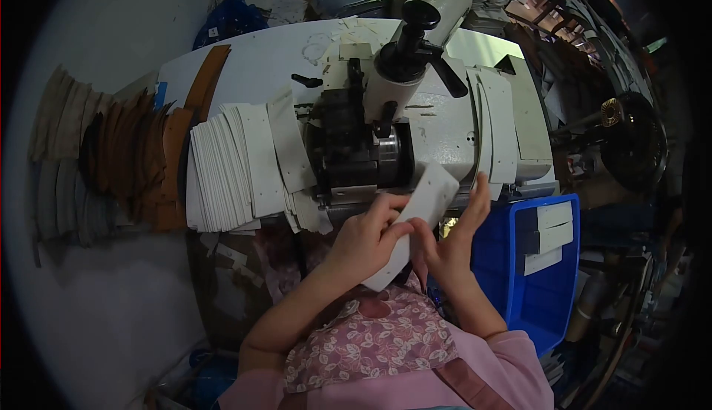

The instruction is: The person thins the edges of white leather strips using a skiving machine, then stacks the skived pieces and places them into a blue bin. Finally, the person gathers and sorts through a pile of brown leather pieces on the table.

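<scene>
My left hand [367, 241] is closed on a white, slightly curved strip with small holes [432, 196], thumb on top and fingers around its left edge. The strip slants in front of a bench machine [393, 102] with a black knob and lever. My right hand [454, 248] is open, its thumb tip touching the strip's lower right side and its fingers stretched upward. Those fingertips are near several white curved strips [498, 124] lying on the machine's right side. Left of the machine stands a row of stacked white strips [222, 169].
Brown strips [141, 161] and grey strips [63, 154] stand in rows at the far left. A blue crate [512, 261] with white pieces inside is at my right. A fan [632, 143] stands farther right. Scraps lie on the white tabletop [252, 69].
</scene>
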`<state>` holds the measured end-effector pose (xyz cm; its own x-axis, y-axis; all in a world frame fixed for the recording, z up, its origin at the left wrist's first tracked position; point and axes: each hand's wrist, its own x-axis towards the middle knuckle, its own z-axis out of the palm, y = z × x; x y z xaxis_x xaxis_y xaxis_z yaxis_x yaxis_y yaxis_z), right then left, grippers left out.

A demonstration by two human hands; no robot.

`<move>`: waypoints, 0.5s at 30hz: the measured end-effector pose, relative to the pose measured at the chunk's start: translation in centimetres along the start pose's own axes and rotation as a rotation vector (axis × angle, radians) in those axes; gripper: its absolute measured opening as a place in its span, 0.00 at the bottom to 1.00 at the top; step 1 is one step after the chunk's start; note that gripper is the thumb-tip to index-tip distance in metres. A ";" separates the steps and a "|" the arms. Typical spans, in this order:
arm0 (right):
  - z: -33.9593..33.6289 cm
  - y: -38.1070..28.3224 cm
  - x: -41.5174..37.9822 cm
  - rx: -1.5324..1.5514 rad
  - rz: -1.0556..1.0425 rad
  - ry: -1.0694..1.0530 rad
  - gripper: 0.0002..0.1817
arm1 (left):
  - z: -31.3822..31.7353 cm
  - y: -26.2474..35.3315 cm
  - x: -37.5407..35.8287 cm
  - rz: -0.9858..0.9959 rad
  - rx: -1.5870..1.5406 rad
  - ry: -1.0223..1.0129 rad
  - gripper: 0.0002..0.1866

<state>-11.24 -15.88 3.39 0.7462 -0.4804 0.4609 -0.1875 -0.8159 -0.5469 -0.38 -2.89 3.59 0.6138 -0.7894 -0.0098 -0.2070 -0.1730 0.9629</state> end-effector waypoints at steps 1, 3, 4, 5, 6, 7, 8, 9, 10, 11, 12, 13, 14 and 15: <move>-0.6 -0.1 0.6 0.002 -0.106 0.064 0.56 | -1.2 0.5 -0.2 0.080 0.097 -0.114 0.16; -2.5 0.1 2.3 0.252 -0.226 -0.431 0.55 | -3.7 1.4 -0.4 0.278 0.376 -0.335 0.15; -3.1 0.1 3.3 0.443 -0.205 -0.751 0.51 | -4.5 2.4 -0.7 0.303 0.491 -0.326 0.16; -2.9 -0.6 3.6 0.447 -0.140 -0.883 0.38 | -5.3 3.6 -1.1 0.330 0.607 -0.313 0.17; -1.9 -0.3 3.0 0.458 -0.137 -0.888 0.34 | -5.6 4.2 -1.3 0.357 0.726 -0.296 0.18; -0.1 0.5 1.9 0.470 -0.139 -0.894 0.29 | -5.6 4.4 -1.5 0.400 0.822 -0.093 0.19; 1.1 0.8 1.2 0.482 -0.146 -0.901 0.25 | -5.6 4.6 -1.7 0.440 0.914 0.116 0.21; 1.5 0.0 0.5 0.705 0.168 -0.865 0.21 | -5.6 4.4 -2.1 0.384 0.879 0.229 0.22; 2.0 -0.9 -0.3 0.921 0.488 -0.808 0.17 | -5.5 4.3 -2.4 0.329 0.834 0.340 0.24; 2.9 -1.6 -1.0 0.965 0.476 -0.664 0.16 | -5.2 3.1 -2.9 0.184 0.666 0.344 0.27; 3.8 -2.0 -1.5 1.010 0.518 -0.607 0.16 | -4.8 1.6 -3.4 0.039 0.496 0.342 0.29; 4.7 -2.3 -2.0 1.052 0.562 -0.551 0.16 | -4.3 0.4 -3.8 -0.109 0.321 0.337 0.32; 5.5 -2.6 -2.3 1.090 0.607 -0.497 0.16 | -3.8 -0.5 -4.0 -0.168 0.013 0.293 0.30; 6.3 -2.7 -2.5 1.070 0.631 -0.491 0.16 | -3.1 -1.7 -3.9 -0.126 0.054 0.332 0.27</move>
<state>-8.61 -10.44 -0.69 0.9110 -0.3305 -0.2468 -0.1625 0.2624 -0.9512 -0.07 2.32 2.82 0.8493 -0.5269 -0.0306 -0.1488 -0.2946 0.9440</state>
